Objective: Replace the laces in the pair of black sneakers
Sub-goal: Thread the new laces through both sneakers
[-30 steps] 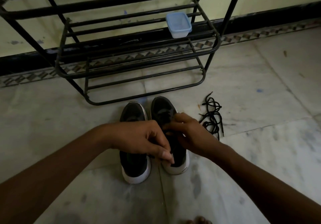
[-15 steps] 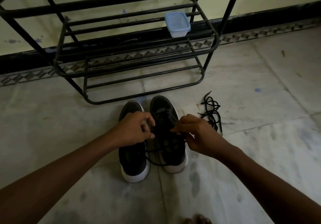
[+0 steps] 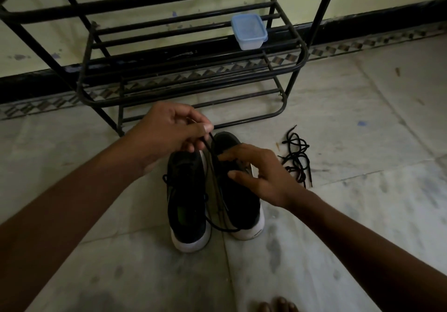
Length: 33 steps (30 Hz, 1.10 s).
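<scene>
Two black sneakers with white soles stand side by side on the floor, toes pointing away from me: the left sneaker [image 3: 187, 198] and the right sneaker [image 3: 238, 200]. My left hand [image 3: 169, 130] is raised above the toes and pinches a black lace [image 3: 214, 181] that runs taut down between the shoes and loops near the right heel. My right hand [image 3: 260, 178] rests on the right sneaker's upper, thumb and fingers curled at the eyelets. A loose bundle of black laces [image 3: 296, 157] lies on the floor to the right.
A black metal shoe rack [image 3: 300, 57] stands against the wall just beyond the sneakers, with a small plastic box with a blue lid [image 3: 249, 31] on its shelf. Marble floor [image 3: 362, 190] spreads all around. Toes [image 3: 275, 305] show at the bottom edge.
My left hand has lifted up and away from the shoes, drawing the lace out long and taut. My right hand has stayed on the right sneaker.
</scene>
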Each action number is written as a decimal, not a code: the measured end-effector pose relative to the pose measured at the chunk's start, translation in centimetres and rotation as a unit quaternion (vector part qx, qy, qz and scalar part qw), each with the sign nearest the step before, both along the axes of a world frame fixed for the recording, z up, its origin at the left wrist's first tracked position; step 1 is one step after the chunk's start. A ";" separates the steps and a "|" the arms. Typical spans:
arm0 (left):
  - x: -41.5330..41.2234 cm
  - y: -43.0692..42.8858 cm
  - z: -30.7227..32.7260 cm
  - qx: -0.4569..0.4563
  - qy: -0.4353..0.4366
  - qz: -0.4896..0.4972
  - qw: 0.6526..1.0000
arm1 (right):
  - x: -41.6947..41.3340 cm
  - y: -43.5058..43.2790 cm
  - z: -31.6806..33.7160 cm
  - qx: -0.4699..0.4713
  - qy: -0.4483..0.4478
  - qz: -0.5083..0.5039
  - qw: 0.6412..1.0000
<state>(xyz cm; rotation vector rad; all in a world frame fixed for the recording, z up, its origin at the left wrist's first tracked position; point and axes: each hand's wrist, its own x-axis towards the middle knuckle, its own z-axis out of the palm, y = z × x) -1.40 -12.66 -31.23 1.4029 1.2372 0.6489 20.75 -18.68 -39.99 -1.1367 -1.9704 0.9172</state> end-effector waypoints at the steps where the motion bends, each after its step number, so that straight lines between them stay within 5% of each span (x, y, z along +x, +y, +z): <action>1: 0.1 0.1 0.1 -0.029 -0.019 0.012 0.999 | -0.5 -0.1 0.3 -0.033 0.027 0.009 0.999; 6: -0.1 1.1 -0.1 -0.125 -0.092 0.068 0.986 | -1.9 -0.5 0.4 -0.141 0.124 0.042 0.981; 11: -0.8 2.3 -0.9 -0.159 -0.134 0.162 0.965 | 0.3 0.4 0.2 -0.108 0.149 -0.069 0.980; 15: -1.0 2.7 -1.8 -0.169 -0.163 0.208 0.949 | 2.9 1.6 -0.4 -0.082 0.092 -0.158 0.980; 21: 0.9 3.0 -3.0 -0.113 -0.213 0.185 0.953 | 4.6 2.5 -2.9 -0.065 -0.112 -0.190 0.973; 24: 2.2 3.2 -4.1 -0.082 -0.231 0.149 0.958 | 4.1 2.4 -4.0 -0.075 -0.116 -0.219 0.966; 28: 3.6 2.7 -7.1 -0.016 -0.017 0.105 0.994 | 3.4 2.8 -4.7 -0.159 -0.016 -0.229 0.960; 31: 4.3 1.3 -9.6 0.058 0.166 -0.012 0.984 | 2.8 2.9 -4.7 -0.235 0.118 -0.227 0.938; 33: 4.5 0.4 -10.9 0.085 0.201 -0.072 0.973 | 2.3 2.7 -4.6 -0.258 0.169 -0.223 0.925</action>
